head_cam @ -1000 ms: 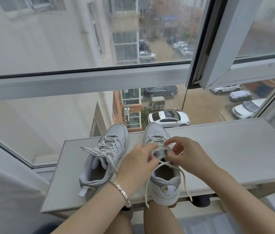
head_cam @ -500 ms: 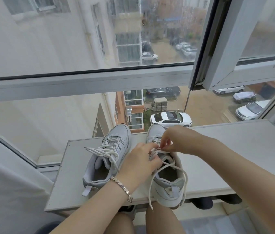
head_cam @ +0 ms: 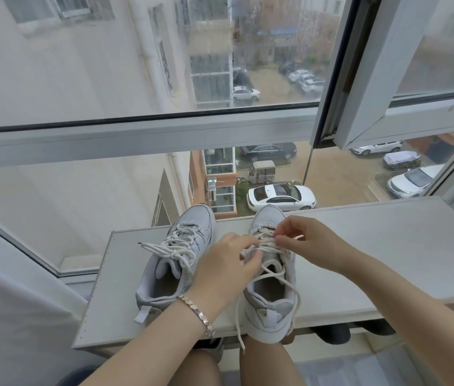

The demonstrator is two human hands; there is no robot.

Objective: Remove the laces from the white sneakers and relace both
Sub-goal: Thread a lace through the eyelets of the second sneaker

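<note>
Two white shoes stand side by side on the shelf [head_cam: 373,260], toward its left half. Both point toes-away, at the window [head_cam: 136,140]; their long axes run from the shelf's near edge to its far edge, nearly parallel.

Left shoe [head_cam: 164,280]: fully on the shelf, laced, bow tied, one lace tip lying out to the left.

Right shoe [head_cam: 272,310]: heel overhangs the shelf's near edge, toe at the far edge. Its lace [head_cam: 270,267] is slack over the tongue, and one loose end hangs down past the near edge.

Left hand [head_cam: 226,268]: fingers curled, tips pinching the lace at mid-tongue. Bracelet [head_cam: 196,313] on that wrist.

Right hand [head_cam: 304,243]: thumb and forefinger pinch the lace up by the toe-end eyelets, other fingers bent in above them.

The shelf is a flat pale grey board, matte, set against the glass. My bare knees show under its near edge. A white frame bar crosses above the shelf, with an open sash up to the right. Beyond the shelf, far below: pale buildings, a yard and parked cars [head_cam: 281,197]. The upper pane looks streaked.
</note>
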